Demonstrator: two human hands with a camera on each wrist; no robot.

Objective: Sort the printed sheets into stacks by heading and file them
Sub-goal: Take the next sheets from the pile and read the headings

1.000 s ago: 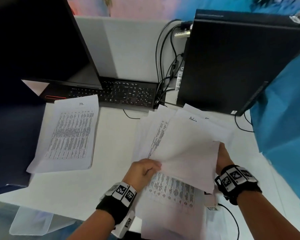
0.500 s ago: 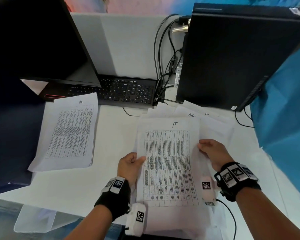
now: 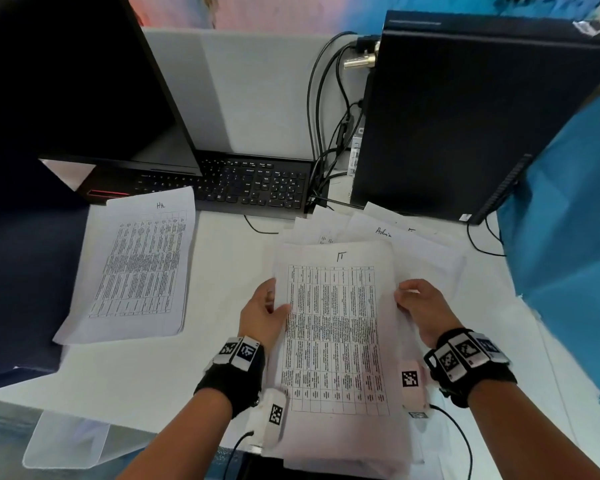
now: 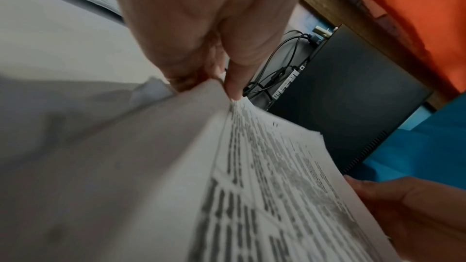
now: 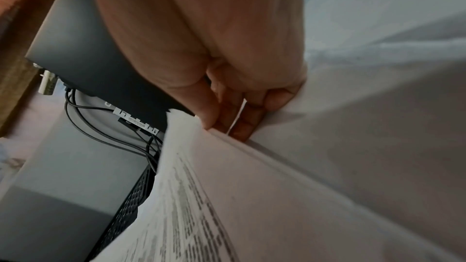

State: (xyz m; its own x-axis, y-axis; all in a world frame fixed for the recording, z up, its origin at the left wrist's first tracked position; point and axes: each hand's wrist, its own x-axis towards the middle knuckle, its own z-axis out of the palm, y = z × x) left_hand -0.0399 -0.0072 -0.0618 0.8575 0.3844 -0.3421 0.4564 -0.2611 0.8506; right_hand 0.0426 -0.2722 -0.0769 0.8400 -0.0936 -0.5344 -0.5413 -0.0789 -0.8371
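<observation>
I hold a sheaf of printed sheets [image 3: 336, 327] in front of me, its top page a table under a handwritten heading. My left hand [image 3: 267, 310] pinches the sheaf's left edge [image 4: 221, 107], thumb on top. My right hand [image 3: 420, 303] grips the right edge [image 5: 227, 132], fingers curled under it. Beneath and behind the sheaf lies a loose fan of unsorted sheets [image 3: 413, 244], one headed "Admin". A separate stack headed "HR" [image 3: 136, 268] lies flat at the left of the white desk [image 3: 222, 258].
A black keyboard [image 3: 243, 185] sits behind the stacks under a dark monitor [image 3: 70, 84]. A black computer tower [image 3: 461, 116] with cables [image 3: 326, 140] stands at the back right. A blue cloth [image 3: 568, 237] borders the right side. A clear plastic sleeve [image 3: 66, 441] hangs off the front edge.
A blank-sided sheet I was lifting a second ago has gone from view, baring the printed table page. Both hands have settled on the sheaf's side edges and hardly moved in the last half second.
</observation>
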